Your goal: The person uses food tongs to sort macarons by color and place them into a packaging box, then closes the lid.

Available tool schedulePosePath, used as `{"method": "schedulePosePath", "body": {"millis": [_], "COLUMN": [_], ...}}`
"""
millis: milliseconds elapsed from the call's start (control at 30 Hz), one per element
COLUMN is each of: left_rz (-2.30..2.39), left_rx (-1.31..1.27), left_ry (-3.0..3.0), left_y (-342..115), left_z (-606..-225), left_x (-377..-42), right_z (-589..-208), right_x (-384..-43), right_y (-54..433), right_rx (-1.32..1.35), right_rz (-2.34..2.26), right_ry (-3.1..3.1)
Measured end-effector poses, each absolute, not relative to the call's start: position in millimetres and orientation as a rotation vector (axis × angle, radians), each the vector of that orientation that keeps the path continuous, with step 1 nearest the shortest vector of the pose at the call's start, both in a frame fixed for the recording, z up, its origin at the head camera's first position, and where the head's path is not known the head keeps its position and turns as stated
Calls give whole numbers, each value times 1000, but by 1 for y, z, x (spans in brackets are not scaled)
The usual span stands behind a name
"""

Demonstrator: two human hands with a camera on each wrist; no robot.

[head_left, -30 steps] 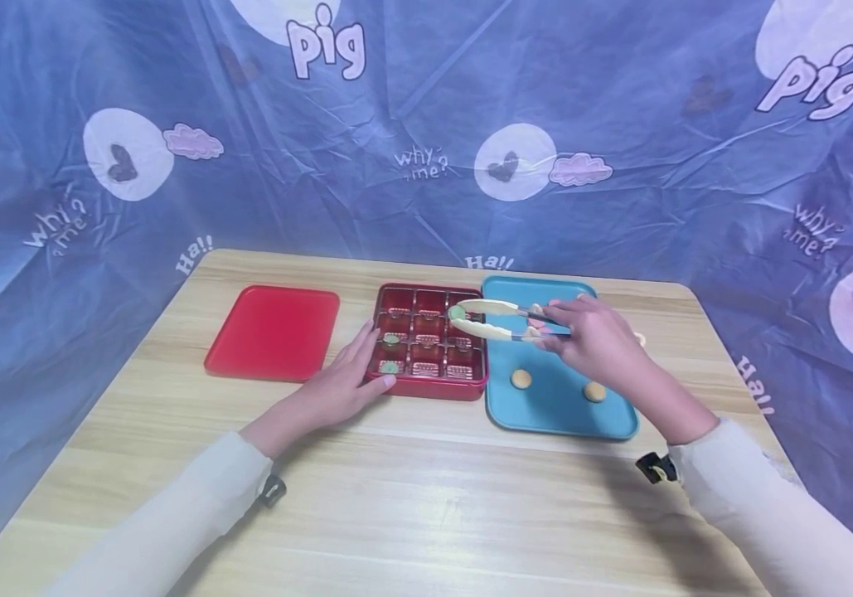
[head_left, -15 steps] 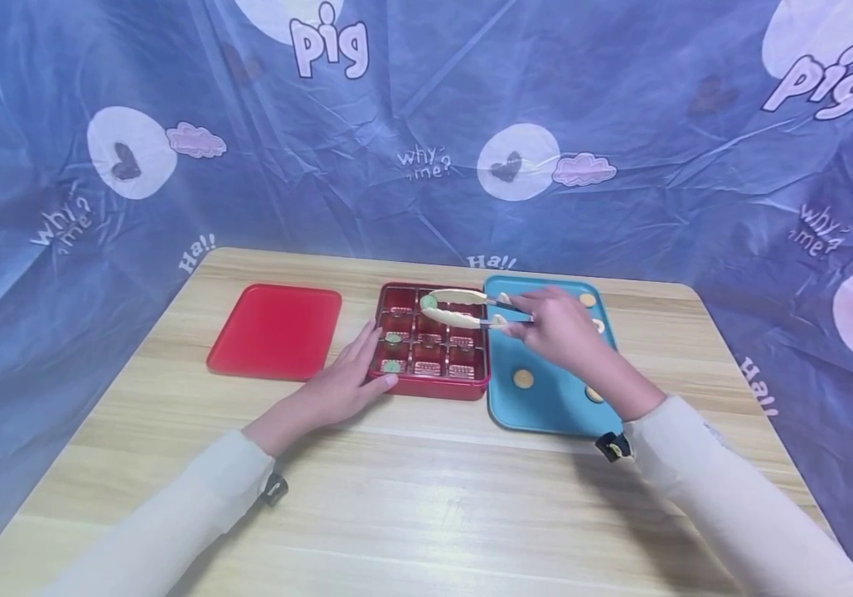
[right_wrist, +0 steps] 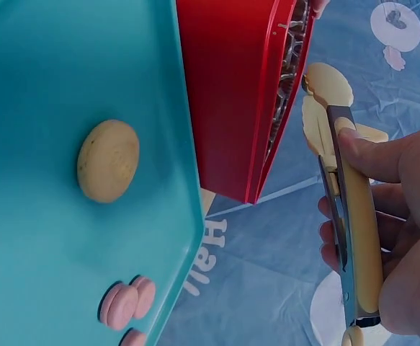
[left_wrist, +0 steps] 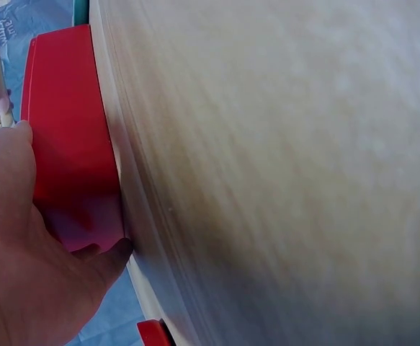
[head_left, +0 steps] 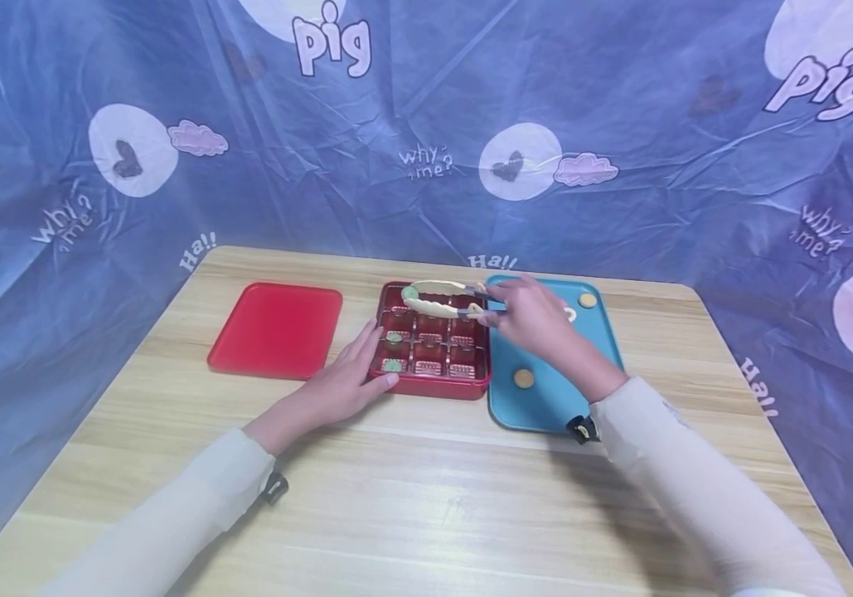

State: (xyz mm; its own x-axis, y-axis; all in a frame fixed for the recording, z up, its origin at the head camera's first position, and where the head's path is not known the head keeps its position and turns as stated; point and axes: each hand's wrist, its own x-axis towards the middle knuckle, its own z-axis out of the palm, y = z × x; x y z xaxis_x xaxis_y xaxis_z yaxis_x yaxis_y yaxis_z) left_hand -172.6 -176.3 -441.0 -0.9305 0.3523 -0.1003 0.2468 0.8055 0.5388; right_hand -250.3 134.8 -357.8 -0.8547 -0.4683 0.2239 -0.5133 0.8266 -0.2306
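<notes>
My right hand (head_left: 538, 317) grips a pair of tongs (right_wrist: 361, 231) with cream-coloured tips. Between those tips is a small round green piece (head_left: 410, 293), held over the far left compartment of a red box (head_left: 444, 387). The box has a clear divided insert, and two similar green pieces, one of them a round disc (head_left: 394, 366), lie in its left column. My left hand (head_left: 340, 383) rests against the box's left side with fingers extended; its thumb lies at the front left corner. In the left wrist view the box's front wall (left_wrist: 69, 115) is beside that hand.
A blue tray (head_left: 545, 410) adjoins the box on the right. On it are beige round cookies such as one cookie (right_wrist: 109, 160), and pink macarons (right_wrist: 121, 306) seen in the right wrist view. A flat red lid-like tray (head_left: 275, 329) lies at left. A blue printed cloth (head_left: 351, 207) hangs behind.
My right hand has carried the tongs and green piece leftward, from the box's right side to above its far left compartment. My left hand has stayed on the box.
</notes>
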Motion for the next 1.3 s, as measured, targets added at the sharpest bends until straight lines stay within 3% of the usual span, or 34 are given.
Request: {"method": "schedulePosePath", "body": {"millis": [1300], "left_rz": [782], "left_rx": [475], "left_ry": [2799], "left_y": [-175], "left_z": [-439], "left_x": [-171], "right_z": [-361], "right_x": [-260], "right_y": [123], "right_rx": [763], "right_rz": [425], "right_ry": [-2887]}}
